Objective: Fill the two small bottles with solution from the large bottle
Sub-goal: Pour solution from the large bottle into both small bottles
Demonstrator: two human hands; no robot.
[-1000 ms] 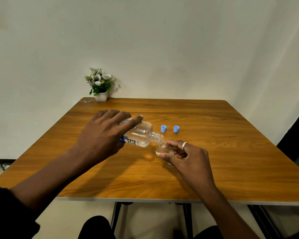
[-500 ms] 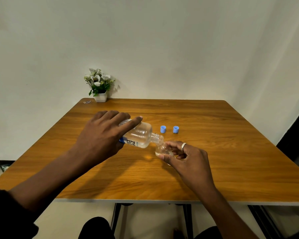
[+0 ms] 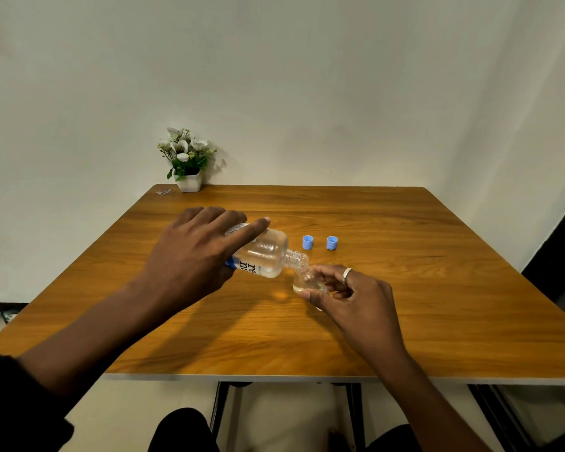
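Observation:
My left hand [image 3: 193,259] grips the large clear bottle [image 3: 263,256], tipped on its side with its open neck pointing right and down. The neck meets the mouth of a small clear bottle [image 3: 304,278], which my right hand [image 3: 349,295] holds between thumb and fingers just above the table. Some liquid shows in the small bottle. Only one small bottle is visible; my hands may hide another. Two blue caps [image 3: 307,242] [image 3: 331,243] stand on the table behind the bottles.
The wooden table [image 3: 437,288] stands against a white wall. A small white pot of flowers [image 3: 186,161] sits at the far left corner, with a tiny scrap [image 3: 163,191] beside it. The table's front edge is close to my body.
Both hands hold almost the same pose. The large bottle stays tipped into the small one; no clear movement.

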